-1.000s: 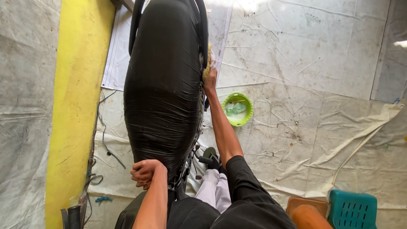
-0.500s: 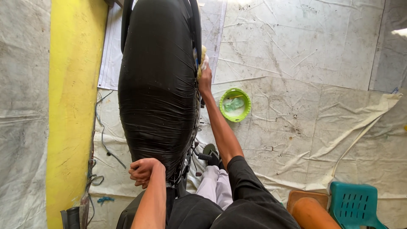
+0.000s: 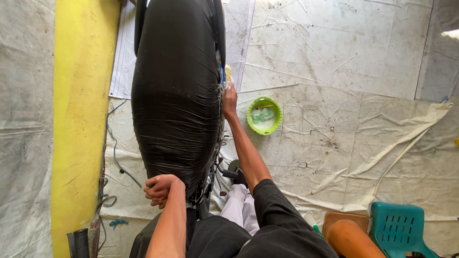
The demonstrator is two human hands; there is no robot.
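Stretching taut over a long motorcycle seat (image 3: 177,95), black vinyl cover: slick, pliable, likely slippery, best gripped at edges. Right hand (image 3: 230,98) pressed to seat's right side, fingers closed on a yellow sponge (image 3: 227,72) (partly hidden). Left hand (image 3: 160,188) curled shut at near end. Beyond, green bowl (image 3: 264,115) on tarp floor (image 3: 344,71).

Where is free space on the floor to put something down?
Free: the grey floor sheet beyond the green bowl, and right of it toward the teal stool. Crowded: under the black wrapped seat, where cables lie beside the yellow strip.
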